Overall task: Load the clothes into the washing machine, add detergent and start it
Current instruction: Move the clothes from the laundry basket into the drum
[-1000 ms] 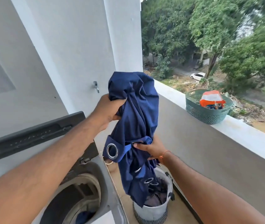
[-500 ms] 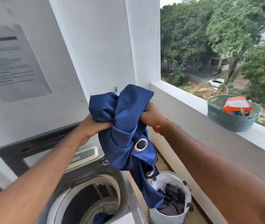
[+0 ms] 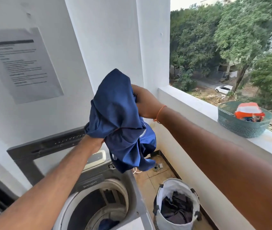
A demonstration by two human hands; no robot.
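Both hands hold a bunched navy blue cloth [image 3: 118,118] with metal eyelets above the washing machine. My left hand [image 3: 95,142] grips its lower left part, mostly hidden under the fabric. My right hand [image 3: 144,103] grips its upper right part. The top-loading washing machine [image 3: 135,193] stands below with its lid [image 3: 49,146] raised and its drum [image 3: 98,211] open; a bit of blue fabric lies inside the drum. A white laundry bag [image 3: 165,218] with dark clothes stands on the floor to the machine's right. An orange-and-white detergent pouch [image 3: 248,110] sits in a teal basket [image 3: 238,125] on the ledge.
A white balcony parapet [image 3: 190,103] runs along the right, with trees and a parked car beyond. A printed sheet [image 3: 20,63] is stuck on the wall at left. A floor drain [image 3: 156,167] lies on the tiled floor beyond the bag.
The cloth has been gathered up clear of the laundry bag and carried left, over the machine. My right hand rose to its top; my left hand dropped beneath it.
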